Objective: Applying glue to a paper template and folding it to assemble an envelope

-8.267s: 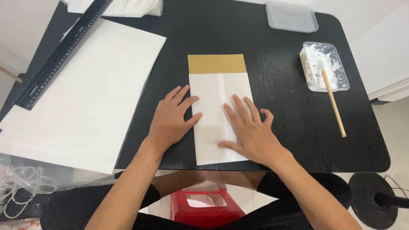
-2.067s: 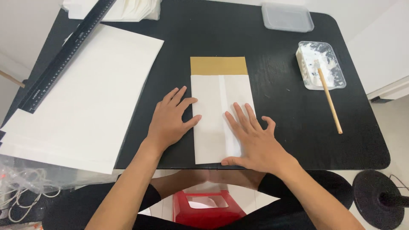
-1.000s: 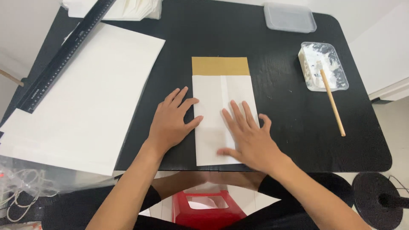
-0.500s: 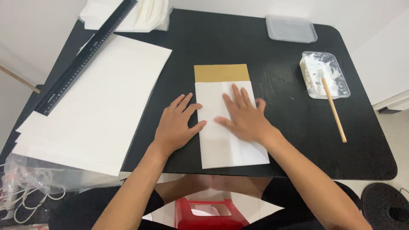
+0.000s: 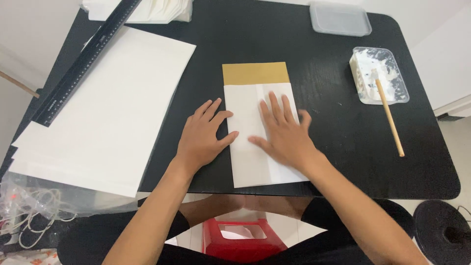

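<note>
A folded white paper piece (image 5: 260, 142) with a tan strip (image 5: 255, 73) showing at its far end is lying near the middle of the black tabletop (image 5: 324, 54), its near edge reaching the tabletop's front rim. The right hand (image 5: 284, 135) is pressing flat on the upper middle of this paper, its fingers (image 5: 274, 105) spread fairly wide and pointing away from the person, gripping nothing; the fingertips are lying just short of the tan strip. The left hand (image 5: 203, 135) is resting palm down mostly on the bare tabletop just beside the paper's left edge, fingers loosely spread and holding nothing, with the thumb reaching over that edge and touching the paper. The paper is thus lying under the right palm and alongside the left one. To the left, a stack of large white sheets (image 5: 113, 108) is sitting with a long black ruler (image 5: 86, 61) beyond it. To the right, well apart from the hands, a clear tray of white paste (image 5: 380, 73) is carrying a wooden stick (image 5: 389, 117) that is leaning out onto the tabletop, and a clear lid (image 5: 340, 18) is lying at the far edge.
</note>
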